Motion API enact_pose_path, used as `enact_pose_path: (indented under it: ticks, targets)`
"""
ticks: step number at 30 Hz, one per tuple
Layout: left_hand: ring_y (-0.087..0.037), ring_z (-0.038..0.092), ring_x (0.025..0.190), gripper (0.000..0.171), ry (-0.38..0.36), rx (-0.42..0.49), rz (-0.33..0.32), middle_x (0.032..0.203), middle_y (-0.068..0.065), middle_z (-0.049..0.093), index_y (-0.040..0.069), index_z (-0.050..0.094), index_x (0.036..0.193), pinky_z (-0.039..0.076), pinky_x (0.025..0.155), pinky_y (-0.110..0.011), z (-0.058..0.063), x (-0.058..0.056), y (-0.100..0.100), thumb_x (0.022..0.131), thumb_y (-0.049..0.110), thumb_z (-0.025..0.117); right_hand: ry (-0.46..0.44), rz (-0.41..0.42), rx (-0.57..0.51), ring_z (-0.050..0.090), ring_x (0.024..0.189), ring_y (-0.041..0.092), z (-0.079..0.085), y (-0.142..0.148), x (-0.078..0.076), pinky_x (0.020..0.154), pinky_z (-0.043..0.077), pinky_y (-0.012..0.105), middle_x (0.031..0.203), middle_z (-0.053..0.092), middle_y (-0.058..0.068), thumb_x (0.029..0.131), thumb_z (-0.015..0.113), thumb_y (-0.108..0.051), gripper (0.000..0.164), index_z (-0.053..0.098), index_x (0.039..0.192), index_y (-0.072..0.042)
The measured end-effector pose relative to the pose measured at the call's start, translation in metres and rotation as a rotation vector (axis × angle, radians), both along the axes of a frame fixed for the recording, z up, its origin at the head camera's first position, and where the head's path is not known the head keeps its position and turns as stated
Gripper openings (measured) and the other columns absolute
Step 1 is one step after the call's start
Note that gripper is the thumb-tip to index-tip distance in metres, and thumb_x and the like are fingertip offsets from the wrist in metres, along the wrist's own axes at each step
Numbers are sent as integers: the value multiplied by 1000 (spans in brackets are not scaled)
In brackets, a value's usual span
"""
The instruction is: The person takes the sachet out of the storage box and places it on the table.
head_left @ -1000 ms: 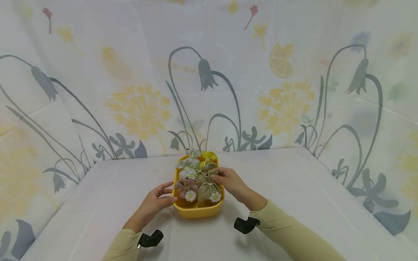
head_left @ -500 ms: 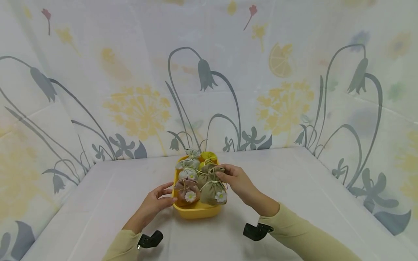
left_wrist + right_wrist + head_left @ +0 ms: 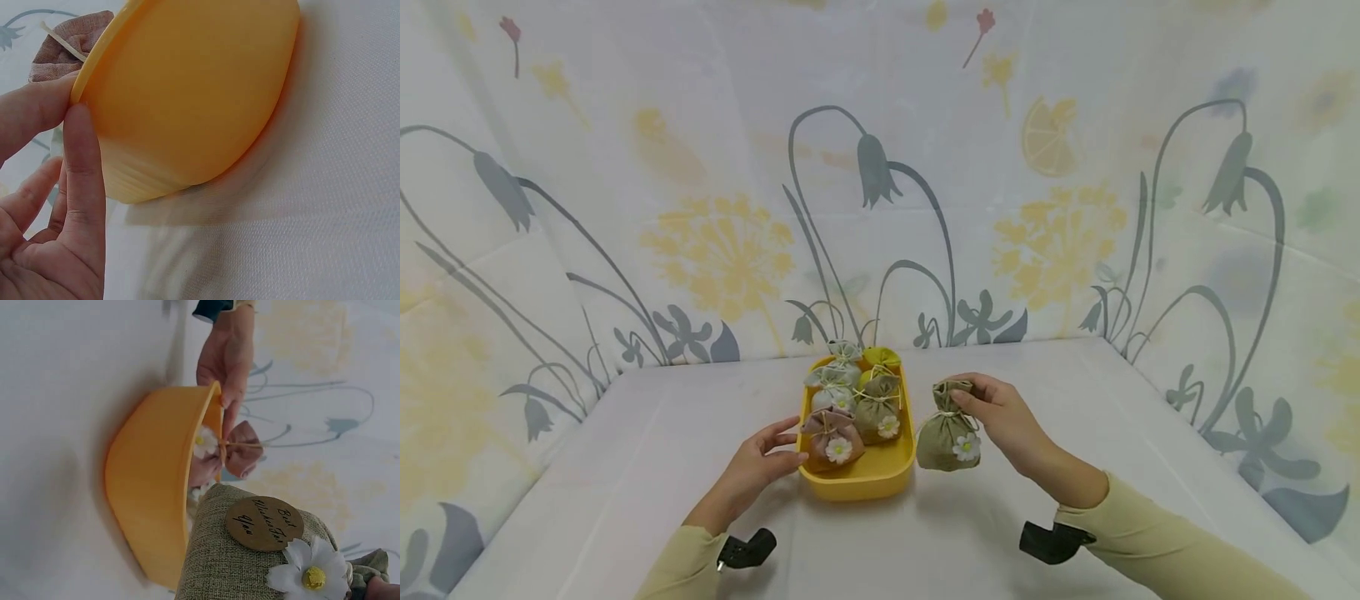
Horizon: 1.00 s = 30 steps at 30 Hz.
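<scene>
My right hand (image 3: 1006, 417) pinches the gathered neck of an olive-green drawstring pouch (image 3: 942, 443). The pouch hangs just right of a yellow plastic basin (image 3: 859, 488), with a white flower and, in the right wrist view, a round tag (image 3: 265, 524) lettered "Best Wishes For You". My left hand (image 3: 763, 458) pinches the basin's left rim between thumb and finger, as the left wrist view shows closely. Inside the basin sit a dusty-pink pouch (image 3: 824, 450) at the front left, another olive pouch (image 3: 872, 410) behind, pale grey-green pouches (image 3: 831, 380) and a lime-green pouch (image 3: 882, 360) at the back.
A white cloth (image 3: 700, 417) covers the table. Behind it hangs a curtain (image 3: 925, 108) printed with flowers. Black wrist-camera mounts (image 3: 747, 550) stick out from both forearms, low over the cloth.
The right hand has lifted the front olive pouch out of the basin and carried it right, past the rim. The basin's front right corner is now bare. The left hand has stayed put.
</scene>
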<state>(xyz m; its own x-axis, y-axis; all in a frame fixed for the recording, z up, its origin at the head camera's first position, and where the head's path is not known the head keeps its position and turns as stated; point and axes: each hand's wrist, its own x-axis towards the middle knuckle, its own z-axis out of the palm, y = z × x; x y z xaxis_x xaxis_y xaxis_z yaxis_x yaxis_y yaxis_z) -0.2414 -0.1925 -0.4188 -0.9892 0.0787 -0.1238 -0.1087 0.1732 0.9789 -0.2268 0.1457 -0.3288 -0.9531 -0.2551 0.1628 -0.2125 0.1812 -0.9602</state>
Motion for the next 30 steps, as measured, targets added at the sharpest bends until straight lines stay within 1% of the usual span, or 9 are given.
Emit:
enact_pose_path:
  ticks: [4, 9, 13, 19, 23, 26, 30]
  targets:
    - [-21, 57, 99, 64, -8, -10, 5, 125, -16, 50, 9, 44, 138, 50, 84, -37, 1, 1, -1, 81, 14, 72, -1, -31, -8, 57, 93, 10, 0, 12, -3, 84, 46, 25, 102, 62, 9, 98, 47, -12, 31, 52, 119, 11]
    - [-21, 57, 98, 64, -5, -5, 2, 125, -16, 50, 10, 44, 138, 50, 84, -37, 0, -1, -1, 81, 15, 73, -9, -58, -33, 55, 92, 7, -1, 22, -11, 82, 45, 23, 101, 60, 5, 99, 44, -10, 31, 48, 120, 12]
    - [-21, 57, 98, 63, 3, 2, -2, 124, -16, 50, 10, 45, 137, 51, 83, -36, -2, -2, -1, 81, 14, 72, -11, -71, -69, 54, 90, 6, -4, 28, -21, 79, 44, 21, 98, 58, 1, 99, 43, -10, 33, 45, 121, 13]
    - [-22, 57, 98, 62, -2, -8, 11, 124, -15, 50, 10, 46, 137, 50, 84, -37, -3, 1, -2, 81, 15, 73, -21, -87, -105, 54, 89, 4, -13, 30, -42, 79, 44, 20, 96, 58, -2, 99, 42, -10, 35, 43, 124, 14]
    - [-22, 58, 98, 63, -9, -15, 11, 125, -16, 50, 10, 45, 137, 50, 84, -37, -2, 3, -2, 81, 16, 73, -29, -118, -109, 52, 90, 4, -18, 29, -57, 80, 43, 21, 99, 57, 1, 99, 42, -9, 35, 42, 125, 15]
    - [-21, 58, 97, 61, -7, -9, 2, 125, -16, 49, 10, 45, 137, 50, 84, -37, -1, 2, -2, 82, 15, 71, -47, -145, -109, 51, 94, 6, -23, 26, -70, 84, 41, 23, 105, 55, 7, 99, 42, -8, 36, 42, 127, 15]
    - [-21, 57, 97, 60, -2, 1, -11, 125, -16, 49, 10, 45, 138, 50, 84, -36, 1, 1, -1, 83, 13, 70, -83, -159, -109, 46, 109, 19, -31, 22, -87, 95, 37, 31, 119, 48, 18, 100, 40, -7, 37, 38, 130, 14]
